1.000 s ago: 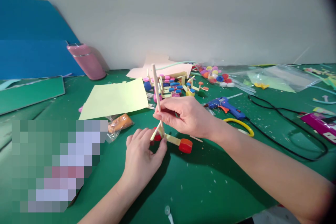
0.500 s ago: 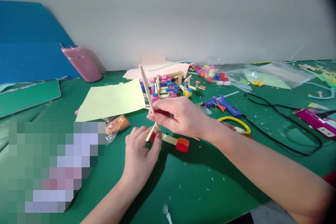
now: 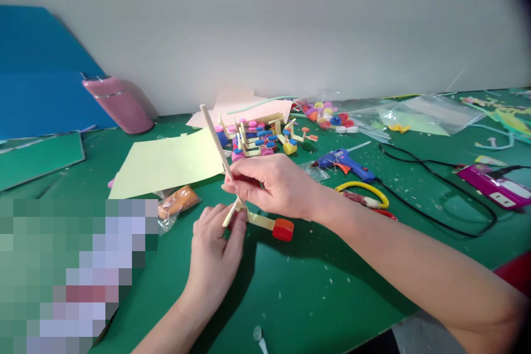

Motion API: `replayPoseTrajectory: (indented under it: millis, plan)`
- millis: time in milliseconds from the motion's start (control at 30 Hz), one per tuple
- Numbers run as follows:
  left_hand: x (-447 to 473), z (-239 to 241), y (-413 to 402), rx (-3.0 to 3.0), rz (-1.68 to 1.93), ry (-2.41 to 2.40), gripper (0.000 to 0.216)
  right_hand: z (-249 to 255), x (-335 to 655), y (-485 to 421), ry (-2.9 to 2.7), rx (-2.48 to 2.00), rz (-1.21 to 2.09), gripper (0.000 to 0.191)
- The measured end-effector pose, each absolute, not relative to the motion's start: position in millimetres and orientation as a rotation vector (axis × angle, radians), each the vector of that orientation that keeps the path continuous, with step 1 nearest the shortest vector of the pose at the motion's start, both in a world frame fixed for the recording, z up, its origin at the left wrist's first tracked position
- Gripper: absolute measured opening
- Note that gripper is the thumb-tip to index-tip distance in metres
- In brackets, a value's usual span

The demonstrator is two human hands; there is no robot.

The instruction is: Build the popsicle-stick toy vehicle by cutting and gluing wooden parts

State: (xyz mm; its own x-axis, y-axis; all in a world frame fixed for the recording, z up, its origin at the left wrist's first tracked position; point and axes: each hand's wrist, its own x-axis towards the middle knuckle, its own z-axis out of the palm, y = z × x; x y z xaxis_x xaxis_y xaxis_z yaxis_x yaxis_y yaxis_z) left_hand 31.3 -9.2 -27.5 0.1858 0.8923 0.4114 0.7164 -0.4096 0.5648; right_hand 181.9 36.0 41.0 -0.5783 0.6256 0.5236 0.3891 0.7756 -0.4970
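My right hand pinches a long wooden stick that leans up and to the left. The stick's lower end meets a small craft piece made of flat wooden sticks with a red bottle cap at its right end. That piece rests on the green mat. My left hand grips the left end of the craft piece, thumb and fingers closed around the joint, where a bit of red shows.
Behind lie a pale yellow sheet, a pile of stick-and-cap pieces, loose caps, a blue glue gun with black cord, yellow-handled pliers, an orange packet, a pink tumbler and a purple power strip.
The long stick has tilted further left, from nearly upright to a clear lean. Both hands and the craft piece stay together; the view has shifted slightly.
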Motion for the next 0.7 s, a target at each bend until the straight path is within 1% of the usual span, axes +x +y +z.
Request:
replayPoseTrajectory:
  millis: [333,600,700]
  plan:
    - [29.5,-28.6,-8.9,2.194,1.038,1.518,0.022,40.3,182.2,36.5,-2.25,-0.761,0.418,0.026]
    - [29.4,-27.7,-8.3,2.221,1.046,1.54,0.023,43.3,181.4,33.6,-2.231,-0.785,0.457,0.03]
    - [29.5,-26.5,-9.4,2.219,1.073,1.557,0.017,44.8,181.5,31.5,-2.224,-0.777,0.474,0.031]
